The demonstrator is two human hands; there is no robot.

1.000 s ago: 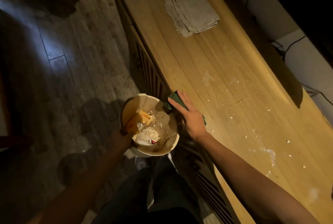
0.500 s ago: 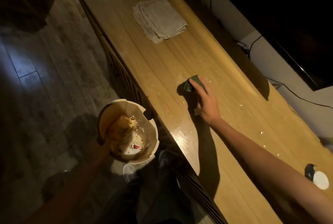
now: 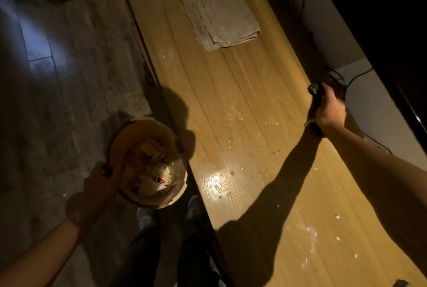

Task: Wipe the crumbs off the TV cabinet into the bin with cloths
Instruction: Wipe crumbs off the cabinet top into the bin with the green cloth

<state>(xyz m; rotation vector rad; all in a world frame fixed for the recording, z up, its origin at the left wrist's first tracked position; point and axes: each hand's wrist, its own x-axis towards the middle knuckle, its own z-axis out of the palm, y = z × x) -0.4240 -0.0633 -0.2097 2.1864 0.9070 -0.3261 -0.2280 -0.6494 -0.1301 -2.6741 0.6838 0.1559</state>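
Crumb wipe under way on TV cabinet (image 3: 231, 101).
Right hand (image 3: 329, 111) clenches green cloth (image 3: 314, 89) at the cabinet's back edge; left hand (image 3: 97, 180) grasps bin (image 3: 129, 138) rim beside the front edge; crumbs (image 3: 242, 145) lie between.

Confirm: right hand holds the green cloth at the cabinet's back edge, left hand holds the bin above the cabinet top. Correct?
Not quite. In the head view the left hand holds the bin beside the cabinet's front edge, over the floor. The right hand and green cloth are as stated.

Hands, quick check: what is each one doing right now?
Left hand: grips the rim of the bin.
Right hand: holds the green cloth at the cabinet's far edge.
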